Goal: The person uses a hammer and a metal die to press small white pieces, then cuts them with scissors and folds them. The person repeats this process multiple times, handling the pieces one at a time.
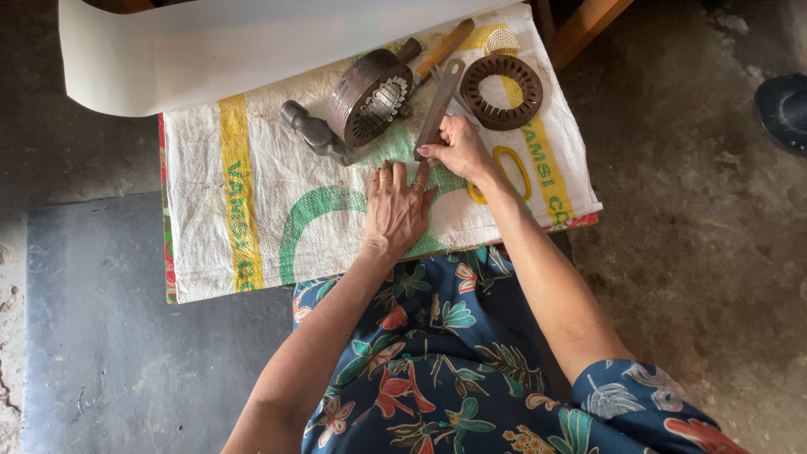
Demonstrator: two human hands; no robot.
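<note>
My left hand (395,210) lies flat, fingers spread, on a white woven sack (252,202) with green and yellow print that covers a low table. My right hand (458,150) grips the near end of a flat grey metal bar (440,102) that points away from me. Beside the bar's far end rests a round brown slotted metal core (370,97). A flat slotted metal ring (501,91) lies to the right of the bar.
A grey hammer head (315,133) lies left of the core. A wooden-handled tool (441,50) and a small mesh piece (503,39) sit at the back. A roll of white paper (218,50) crosses the far edge. Concrete floor surrounds; a dark shoe (782,109) is at right.
</note>
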